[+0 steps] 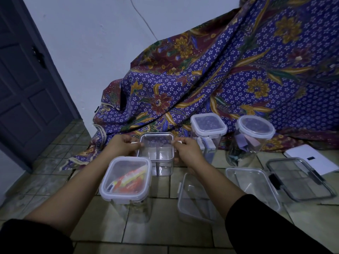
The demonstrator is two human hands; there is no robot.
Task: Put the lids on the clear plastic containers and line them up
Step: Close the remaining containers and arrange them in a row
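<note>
So the person's got both hands on the square clear container (157,153) in the middle of the tiled floor (165,233). The left hand (122,146) is on its left edge and the right hand (187,150) on its right edge, each grip closed on what looks like a white side latch of the lid (157,140). The lid appears to be sitting on top already, so this reads as the clip-it-shut step.

Elsewhere: a lidded square container (126,182) with red and yellow packets sits nearest the person on the left, another lidded square one (208,132) is behind on the right, and a round lidded jar (254,136) is further right. Two flat containers, a clear one (198,198) and a rectangular one (253,186), lie in front on the right and still look open, with a dark-rimmed lid (299,180) beside them.

What could go wrong: if the lid isn't seated square, pressing one latch harder could pop the opposite side up. The container looks empty and light, so uneven pressure might tip or skate it on the tile, maybe into the packet one just beside it. Dim light doesn't help with seeing whether the latches caught. Nothing's in a proper row yet either.
</note>
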